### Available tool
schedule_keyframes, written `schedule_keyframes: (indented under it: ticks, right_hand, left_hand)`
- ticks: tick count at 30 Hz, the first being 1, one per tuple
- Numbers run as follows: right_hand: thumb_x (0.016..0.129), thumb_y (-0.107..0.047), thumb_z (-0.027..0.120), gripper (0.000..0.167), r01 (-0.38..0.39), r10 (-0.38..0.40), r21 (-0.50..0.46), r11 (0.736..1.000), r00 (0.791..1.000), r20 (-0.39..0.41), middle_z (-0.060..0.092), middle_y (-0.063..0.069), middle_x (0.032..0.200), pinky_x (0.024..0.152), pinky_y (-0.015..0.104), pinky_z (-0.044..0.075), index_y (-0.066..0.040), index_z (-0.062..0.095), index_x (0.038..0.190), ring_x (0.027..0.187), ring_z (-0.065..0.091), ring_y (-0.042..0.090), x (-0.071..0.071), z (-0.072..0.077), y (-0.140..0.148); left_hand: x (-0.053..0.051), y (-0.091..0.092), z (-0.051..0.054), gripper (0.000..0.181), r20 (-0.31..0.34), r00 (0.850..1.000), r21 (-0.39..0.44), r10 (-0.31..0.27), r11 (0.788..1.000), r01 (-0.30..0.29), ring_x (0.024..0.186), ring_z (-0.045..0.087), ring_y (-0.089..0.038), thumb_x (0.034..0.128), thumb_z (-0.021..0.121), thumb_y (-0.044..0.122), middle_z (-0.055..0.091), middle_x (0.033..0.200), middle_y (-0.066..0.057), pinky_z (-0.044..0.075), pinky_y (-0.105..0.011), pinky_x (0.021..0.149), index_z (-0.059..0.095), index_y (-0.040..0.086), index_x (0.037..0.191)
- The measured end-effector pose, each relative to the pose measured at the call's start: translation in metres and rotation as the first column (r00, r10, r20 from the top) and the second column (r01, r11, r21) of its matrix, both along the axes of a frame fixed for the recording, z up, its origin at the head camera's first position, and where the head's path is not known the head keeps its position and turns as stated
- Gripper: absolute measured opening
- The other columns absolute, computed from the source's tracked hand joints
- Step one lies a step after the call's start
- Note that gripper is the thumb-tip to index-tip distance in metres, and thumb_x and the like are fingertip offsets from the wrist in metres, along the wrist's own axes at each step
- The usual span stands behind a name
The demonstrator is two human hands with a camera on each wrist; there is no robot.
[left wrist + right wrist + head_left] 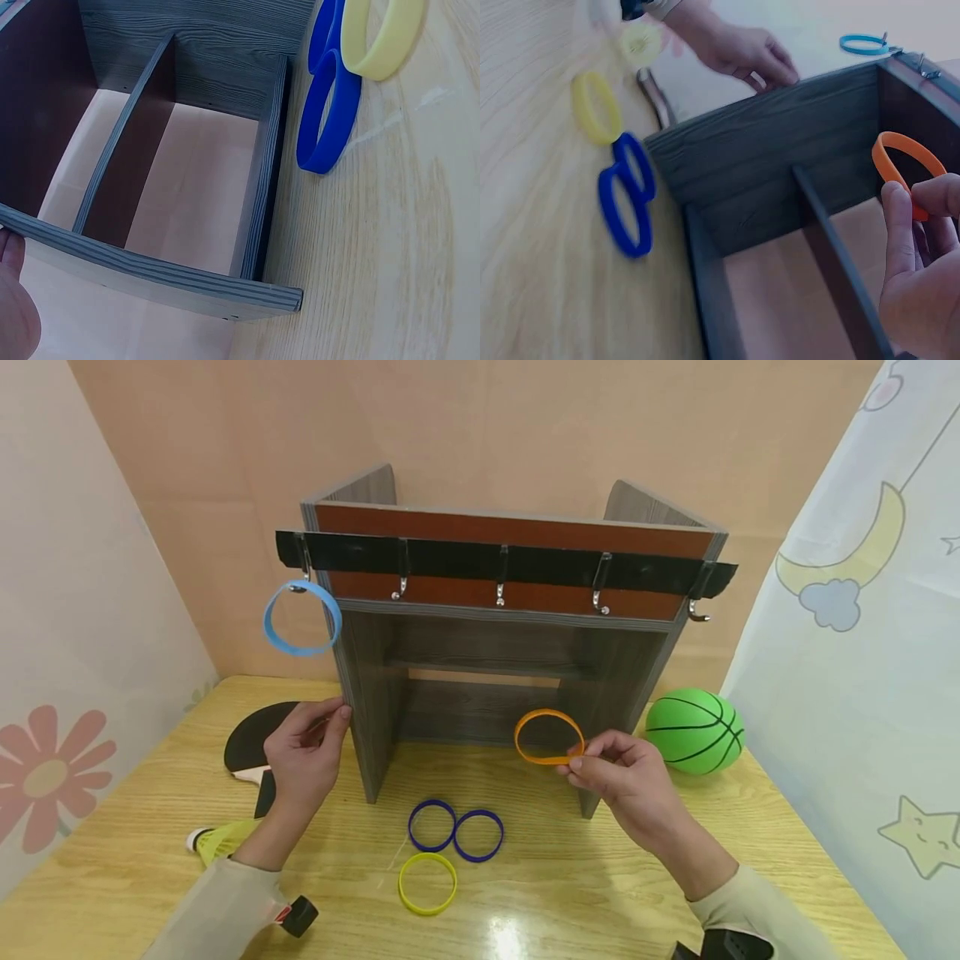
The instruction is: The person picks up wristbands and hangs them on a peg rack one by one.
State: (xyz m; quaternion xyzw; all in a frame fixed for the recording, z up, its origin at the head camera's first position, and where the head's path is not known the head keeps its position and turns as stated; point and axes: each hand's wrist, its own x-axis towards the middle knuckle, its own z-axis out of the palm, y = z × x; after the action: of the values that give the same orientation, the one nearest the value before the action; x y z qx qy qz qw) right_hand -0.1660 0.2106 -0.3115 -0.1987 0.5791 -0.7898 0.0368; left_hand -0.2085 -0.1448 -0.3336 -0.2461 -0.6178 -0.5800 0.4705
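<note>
My right hand point(637, 785) pinches an orange ring point(549, 713) between thumb and fingers, in front of the grey wooden shelf point(360, 710); the right wrist view also shows the orange ring point(889, 154). With thumb and curled fingers, my left hand point(307, 760) grips the front edge of the shelf's left side panel. A light blue ring point(302, 651) hangs on the leftmost hook point(298, 587) of the black strip point(450, 553). Two dark blue rings point(432, 848) point(480, 858) touch on the table, with a yellow ring point(427, 911) just nearer me.
A green ball point(696, 731) stands right of the shelf. At the left lie a black paddle point(251, 735) and a yellow shuttlecock point(225, 839). Four-sided shelf openings face me above the wooden table point(555, 893). More hooks point(500, 595) line the strip.
</note>
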Motion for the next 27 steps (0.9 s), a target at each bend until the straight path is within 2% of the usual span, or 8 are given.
schedule_keyframes:
  ticks: [14,27]
  right_hand:
    - [0.084,0.018,0.053,0.022,-0.025,0.018,-0.103,0.994,0.998,-0.068,0.063,0.012,0.086,0.075,0.028,0.056,-0.002,0.061,0.080,0.081,0.068,0.026,-0.008,0.040,-0.045]
    - [0.083,0.017,0.054,0.021,-0.051,0.037,-0.181,0.982,0.996,-0.081,0.064,0.011,0.082,0.074,0.030,0.056,-0.003,0.062,0.079,0.078,0.068,0.026,-0.012,0.065,-0.081]
  left_hand:
    - [0.000,0.000,0.000,0.010,-0.016,1.000,-0.008,0.000,1.000,0.000,0.072,0.063,-0.010,0.0766,0.062,-0.023,0.061,0.074,-0.025,0.054,-0.019,0.070,0.065,-0.019,0.086]
    - [0.001,0.001,0.003,0.009,-0.011,1.000,-0.006,0.006,1.000,-0.006,0.073,0.063,-0.009,0.0770,0.062,-0.023,0.060,0.074,-0.027,0.054,-0.018,0.069,0.064,-0.020,0.086]
